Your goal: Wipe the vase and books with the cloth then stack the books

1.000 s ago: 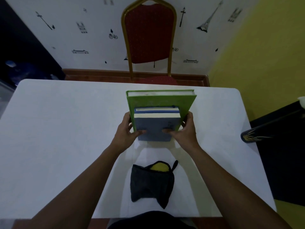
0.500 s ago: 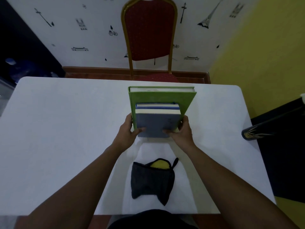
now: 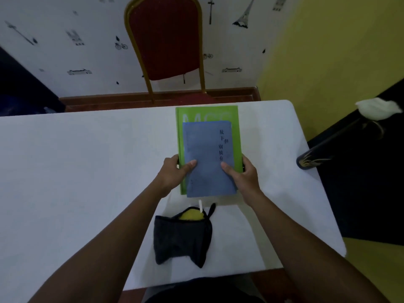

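Note:
A blue book (image 3: 207,158) lies flat on top of a larger green book (image 3: 237,136) on the white table (image 3: 76,171). My left hand (image 3: 175,173) grips the stack's left edge, thumb on the blue cover. My right hand (image 3: 242,173) grips the right edge, thumb likewise on the blue cover. The dark cloth (image 3: 181,239), with a yellow patch showing at its top, rests on the table nearer to me than the books. A tall black vase (image 3: 328,143) with a gold pattern and a white flower (image 3: 376,109) leans at the table's right edge.
A red chair with a gold frame (image 3: 166,40) stands behind the table's far edge against the white patterned wall. A yellow wall is on the right. Something dark stands to the right of the table behind the vase.
The two books, held upright on edge before, now lie flat on the table with the blue one on top. Both hands stayed on them. The view has tilted down and left.

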Available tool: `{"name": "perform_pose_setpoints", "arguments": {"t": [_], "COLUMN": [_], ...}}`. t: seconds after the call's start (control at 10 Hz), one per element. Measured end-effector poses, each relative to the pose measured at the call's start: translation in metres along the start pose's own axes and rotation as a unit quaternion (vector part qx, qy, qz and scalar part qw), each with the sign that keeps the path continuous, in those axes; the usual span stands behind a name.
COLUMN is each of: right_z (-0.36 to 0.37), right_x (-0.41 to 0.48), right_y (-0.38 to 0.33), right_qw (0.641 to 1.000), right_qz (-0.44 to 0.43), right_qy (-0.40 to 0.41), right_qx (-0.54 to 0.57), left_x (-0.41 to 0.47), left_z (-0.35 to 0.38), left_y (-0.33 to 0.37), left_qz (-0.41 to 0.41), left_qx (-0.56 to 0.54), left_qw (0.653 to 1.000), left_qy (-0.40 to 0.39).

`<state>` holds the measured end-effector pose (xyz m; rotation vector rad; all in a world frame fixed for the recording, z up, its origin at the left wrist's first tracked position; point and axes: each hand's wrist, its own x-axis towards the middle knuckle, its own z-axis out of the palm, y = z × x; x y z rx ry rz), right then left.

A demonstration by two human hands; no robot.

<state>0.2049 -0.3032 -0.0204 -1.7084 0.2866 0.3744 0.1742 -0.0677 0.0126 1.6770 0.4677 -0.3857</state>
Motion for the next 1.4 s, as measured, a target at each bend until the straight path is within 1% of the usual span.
{"name": "perform_pose_setpoints", "arguments": {"t": [0.1,0.2,0.3,0.5,0.6,0.8,0.9,1.0,1.1,1.2,1.3,1.4], "right_z": [-0.029,-0.062,-0.095,-0.146,-0.163,-0.179,-0.184,-0.19,-0.184,-0.165,-0.14,-0.11], "right_x": [-0.005,-0.011,-0.012,0.0,0.0,0.002,0.008,0.01,0.005,-0.005,-0.018,-0.022], "right_y": [0.025,0.044,0.054,0.055,0.055,0.069,0.06,0.056,0.055,0.053,0.038,0.024], "right_qw": [0.999,0.995,0.991,0.975,0.962,0.973,0.977,0.976,0.968,0.936,0.913,0.91], "right_qz": [0.022,0.05,0.06,0.08,0.085,0.051,0.049,0.047,0.055,-0.03,-0.193,-0.273], "right_qy": [0.041,0.081,0.105,0.131,0.136,0.111,0.106,0.108,0.116,0.209,0.262,0.199], "right_qx": [-0.011,-0.033,-0.065,-0.163,-0.222,-0.195,-0.178,-0.184,-0.214,-0.282,-0.245,-0.242], "left_x": [0.005,0.01,0.011,0.011,0.009,0.01,0.013,0.014,0.013,0.011,0.008,0.008], "left_z": [0.04,0.083,0.121,0.185,0.21,0.225,0.229,0.231,0.221,0.2,0.175,0.147], "left_y": [-0.014,-0.027,-0.031,-0.012,-0.005,-0.002,0.003,0.007,0.007,0.002,0.005,0.016], "left_qz": [-0.042,-0.094,-0.119,-0.127,-0.127,-0.122,-0.118,-0.118,-0.103,-0.057,0.018,0.08], "left_qx": [0.014,0.06,0.085,0.169,0.263,0.288,0.29,0.29,0.312,0.387,0.451,0.462], "left_qw": [0.999,0.994,0.989,0.977,0.956,0.95,0.95,0.95,0.944,0.918,0.891,0.883], "left_qy": [0.006,-0.001,-0.007,-0.003,0.01,0.005,0.001,-0.009,-0.037,-0.064,-0.045,-0.01]}}
